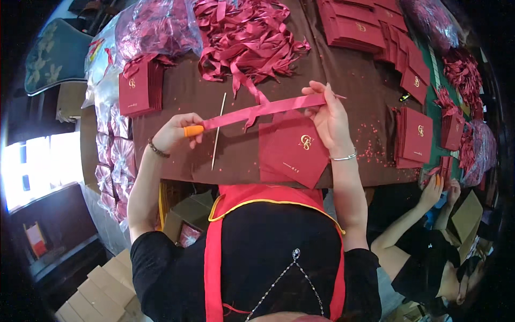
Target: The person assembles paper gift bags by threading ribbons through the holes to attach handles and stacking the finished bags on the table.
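A red ribbon (236, 115) is stretched between my two hands above the brown-covered table. My left hand (182, 130), with an orange finger cot on one finger, pinches its left end. The other end lies in the fingers of my right hand (328, 115), which wears a bangle at the wrist. Near its middle the ribbon meets another strand trailing from the ribbon heap (247, 37). Red paper bags (294, 149) with a gold emblem lie overlapping below the right part of the ribbon. A thin pale stick (215, 153) passes underneath, beside my left hand.
Stacked red bags stand at the left (140, 91), far right (357, 24) and right (414, 137). Clear plastic bags (155, 29) of red items sit far left. Red scraps dot the cloth. Another person's hands (432, 193) work at the right; cardboard boxes (102, 287) lie lower left.
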The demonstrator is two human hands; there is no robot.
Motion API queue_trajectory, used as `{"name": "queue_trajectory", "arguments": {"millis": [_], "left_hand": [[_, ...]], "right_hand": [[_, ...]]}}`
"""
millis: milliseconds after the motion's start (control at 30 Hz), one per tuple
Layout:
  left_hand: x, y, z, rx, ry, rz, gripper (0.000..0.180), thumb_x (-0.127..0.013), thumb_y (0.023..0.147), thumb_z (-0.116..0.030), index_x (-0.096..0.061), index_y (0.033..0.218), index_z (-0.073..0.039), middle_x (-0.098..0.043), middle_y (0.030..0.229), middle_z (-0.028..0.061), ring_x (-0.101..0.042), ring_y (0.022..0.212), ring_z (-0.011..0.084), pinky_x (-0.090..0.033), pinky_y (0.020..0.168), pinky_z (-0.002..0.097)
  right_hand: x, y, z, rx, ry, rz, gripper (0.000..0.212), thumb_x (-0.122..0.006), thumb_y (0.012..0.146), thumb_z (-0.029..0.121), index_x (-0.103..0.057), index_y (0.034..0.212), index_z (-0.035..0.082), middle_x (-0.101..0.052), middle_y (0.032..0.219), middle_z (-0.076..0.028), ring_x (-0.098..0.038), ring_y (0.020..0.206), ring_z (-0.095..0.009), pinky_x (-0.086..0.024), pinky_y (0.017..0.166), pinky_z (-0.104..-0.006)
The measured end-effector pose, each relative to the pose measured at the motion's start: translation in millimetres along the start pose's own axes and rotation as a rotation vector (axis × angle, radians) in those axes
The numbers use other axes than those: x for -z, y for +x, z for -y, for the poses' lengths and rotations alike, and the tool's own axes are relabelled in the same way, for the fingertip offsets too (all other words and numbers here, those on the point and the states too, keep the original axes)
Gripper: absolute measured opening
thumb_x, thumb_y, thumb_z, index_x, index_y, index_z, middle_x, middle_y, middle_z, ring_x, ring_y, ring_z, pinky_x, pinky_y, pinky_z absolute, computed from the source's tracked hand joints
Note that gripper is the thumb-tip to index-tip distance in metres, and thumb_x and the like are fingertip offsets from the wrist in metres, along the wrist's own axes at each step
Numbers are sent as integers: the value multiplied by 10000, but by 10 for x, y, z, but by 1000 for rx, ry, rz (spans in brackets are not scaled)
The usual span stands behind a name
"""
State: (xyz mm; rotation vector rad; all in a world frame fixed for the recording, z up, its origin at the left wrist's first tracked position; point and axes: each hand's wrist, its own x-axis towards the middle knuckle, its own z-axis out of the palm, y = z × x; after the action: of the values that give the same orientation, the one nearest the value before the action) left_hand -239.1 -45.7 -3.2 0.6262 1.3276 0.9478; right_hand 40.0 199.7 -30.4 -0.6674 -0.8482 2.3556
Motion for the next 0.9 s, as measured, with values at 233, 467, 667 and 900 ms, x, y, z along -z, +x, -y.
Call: {"name": "queue_trajectory", "arguments": {"millis": [233, 467, 667, 900], "left_hand": [[-245, -67, 99, -249, 830, -421, 261, -564, 863, -138, -562, 1108, -47, -610, 1066, 95, -567, 994, 239, -451, 841, 355], [-1651, 451, -384, -924, 1279, -383, 440, -649, 715, -195, -559, 1140, -122, -586, 1049, 32, -510, 1018, 227, -360, 862, 395], [-1664, 614, -114, -915, 1215, -388, 217, -648, 708, -163, -629, 920, -117, -623, 872, -24, -536, 933, 185, -355, 818, 369], [-1504, 671, -64, -443, 632, -260, 247, -577, 810, -57, -617, 1054, -67, -657, 926, 85, -614, 860, 206, -436, 780, 326]], "right_hand": [[-177, -171, -203, -112, -319, 27, 341, -411, 969, 321, -583, 989, 27, -644, 912, -86, -572, 693, -91, -469, 578, -203], [-508, -484, -527, -318, 491, 104, 357, -371, 973, 372, -531, 1069, 67, -592, 1001, -44, -573, 916, -129, -474, 809, -275], [-395, -755, -575, -333, 547, 193, 457, -303, 977, 407, -438, 1220, 44, -513, 1201, -88, -484, 1138, -184, -342, 1001, -385], [-358, -841, -407, -483, -363, 136, 537, -524, 922, 190, -269, 1360, 13, -514, 1163, -101, -594, 905, -159, -501, 771, -283]]}}
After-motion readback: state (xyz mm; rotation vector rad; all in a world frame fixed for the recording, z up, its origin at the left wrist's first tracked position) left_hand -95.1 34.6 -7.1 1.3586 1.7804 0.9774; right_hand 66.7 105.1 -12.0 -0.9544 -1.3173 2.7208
